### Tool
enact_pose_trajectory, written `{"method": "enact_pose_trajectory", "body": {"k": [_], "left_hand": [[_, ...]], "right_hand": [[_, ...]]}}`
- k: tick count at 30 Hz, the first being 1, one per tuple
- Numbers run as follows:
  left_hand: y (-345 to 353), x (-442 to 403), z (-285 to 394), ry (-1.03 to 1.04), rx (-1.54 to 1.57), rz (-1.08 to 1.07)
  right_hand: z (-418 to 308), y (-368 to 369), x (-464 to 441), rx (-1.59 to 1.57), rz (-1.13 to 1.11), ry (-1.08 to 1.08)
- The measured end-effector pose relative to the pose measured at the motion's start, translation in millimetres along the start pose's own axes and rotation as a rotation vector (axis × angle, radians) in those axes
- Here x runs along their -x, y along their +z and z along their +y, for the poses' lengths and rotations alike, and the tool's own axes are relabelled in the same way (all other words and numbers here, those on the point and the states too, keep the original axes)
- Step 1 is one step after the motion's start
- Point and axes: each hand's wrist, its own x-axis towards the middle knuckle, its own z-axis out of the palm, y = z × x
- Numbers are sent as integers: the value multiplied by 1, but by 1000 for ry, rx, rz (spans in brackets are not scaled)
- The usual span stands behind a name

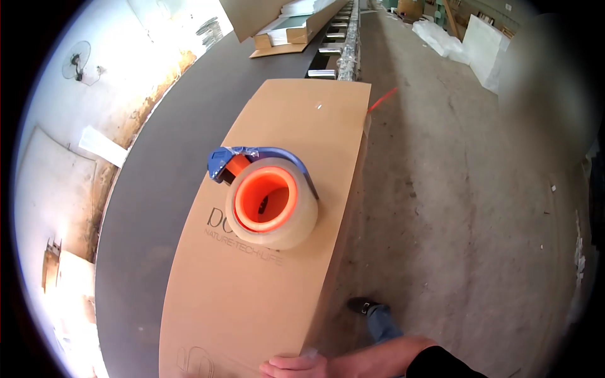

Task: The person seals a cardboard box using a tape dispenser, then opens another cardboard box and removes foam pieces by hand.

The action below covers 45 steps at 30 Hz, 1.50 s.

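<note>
A long brown cardboard box [252,296] with printed lettering lies on the dark table. On top of it stands a blue tape dispenser [220,162] carrying a wide roll of clear tape [302,223] around an orange core. Neither hand touches the dispenser. My right hand [295,366] is at the box's near right edge, its fingers pressed together and curled over the top. A small shiny clear piece, perhaps tape, shows beside its knuckles. The lower part of this hand is cut off by the frame. My left hand is out of view.
Beyond the box, a roller conveyor [334,47] runs away along the dark table [145,208]. An open carton [296,47] with flat contents sits at the back. A red strip [383,99] sticks out at the box's right side. White foam blocks [485,50] stand on the floor.
</note>
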Motion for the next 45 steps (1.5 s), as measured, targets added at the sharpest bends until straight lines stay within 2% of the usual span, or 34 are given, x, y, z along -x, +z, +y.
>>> {"method": "enact_pose_trajectory", "body": {"k": [2, 4, 8, 11, 13, 16, 21, 24, 27, 31, 33, 34, 36, 38, 39, 41, 43, 44, 45], "left_hand": [[5, -22, 50, 28, -3, -223], [38, -18, 54, 117, -245, -52], [40, -12, 54, 92, -208, -2], [32, -9, 59, 79, -184, 7], [29, -10, 59, 101, -178, 4], [30, -6, 56, 114, -153, 18], [31, -3, 50, 95, -121, 28], [23, -59, 57, 82, -72, -8], [32, -107, 65, 58, -154, -11], [34, -118, 81, -78, -196, -23], [38, -114, 83, -62, -189, -5], [39, -111, 82, -54, -188, 3], [39, -105, 79, -25, -212, -16], [39, -102, 76, -11, -176, 0], [38, -100, 76, -17, -170, -8], [38, -97, 76, -28, -167, -12], [40, -93, 74, -10, -175, 5], [41, -96, 73, 3, -175, 28], [39, -100, 75, -11, -190, 40]], "right_hand": [[-9, 6, 8, -3, 37, 43], [-14, 7, 20, -33, 30, 81], [-23, 3, 26, -145, -60, 154], [-5, -30, 9, -210, -275, 36], [12, -60, 4, -204, -381, 73], [57, -82, -34, -23, -276, 57], [86, -49, -9, -16, -120, -68], [86, -32, 5, -86, 46, -34], [89, -24, 5, -148, 217, 3], [78, -27, 4, -215, 231, 79], [82, -32, 3, -281, 238, 57], [79, -34, 19, -325, 114, 77], [89, -56, 35, -308, 31, 209], [121, -86, 27, -183, 262, 664], [147, -88, 19, -260, 361, 905], [192, -81, 6, -623, 460, 1281], [181, -70, 7, -589, 398, 1376], [147, -65, 16, -374, 280, 1261], [114, -79, 30, -385, -17, 1235]]}}
